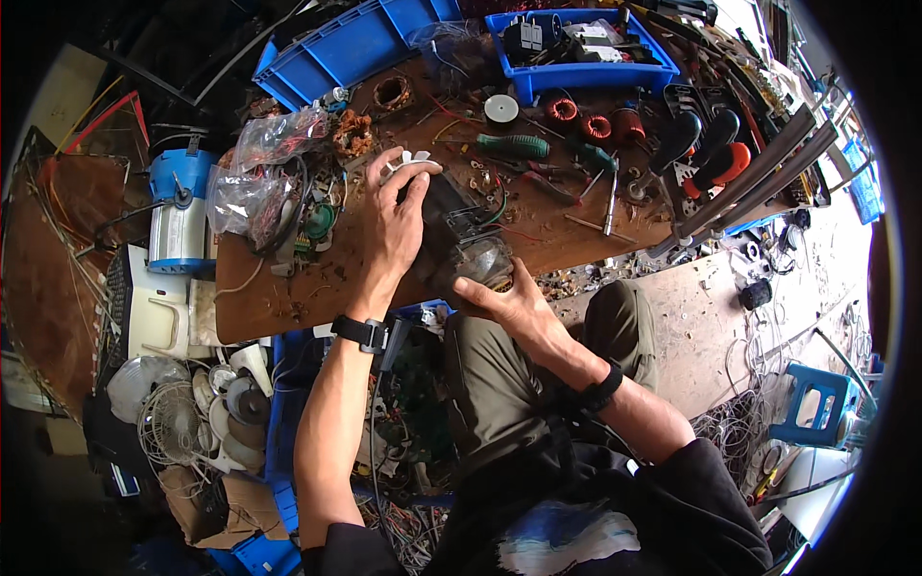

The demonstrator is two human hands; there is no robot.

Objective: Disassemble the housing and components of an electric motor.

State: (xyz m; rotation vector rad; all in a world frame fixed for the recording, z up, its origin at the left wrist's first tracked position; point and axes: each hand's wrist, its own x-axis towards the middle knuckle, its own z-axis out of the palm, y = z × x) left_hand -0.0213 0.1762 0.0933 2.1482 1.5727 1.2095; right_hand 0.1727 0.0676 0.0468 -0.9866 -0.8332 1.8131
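My left hand (pixel 392 223) is wrapped over the top of this dark motor housing (pixel 459 240) at the wooden bench's (pixel 288 288) near edge, right hand (pixel 511 302) cupping its clear end from below.

- We are seeing a blue bin (pixel 576 72) sitting at the far end of the brown table (pixel 288 288), holding small black and white parts.
- We are spotting a green-handled screwdriver (pixel 514 146) lying near three red wire coils (pixel 595 125).
- We are noticing clear plastic bags (pixel 259 163) lying on the table's left side.
- We are seeing a blue and silver motor (pixel 180 216) sitting left of the table.
- We are finding a blue stool (pixel 812 403) standing on the floor, far right.
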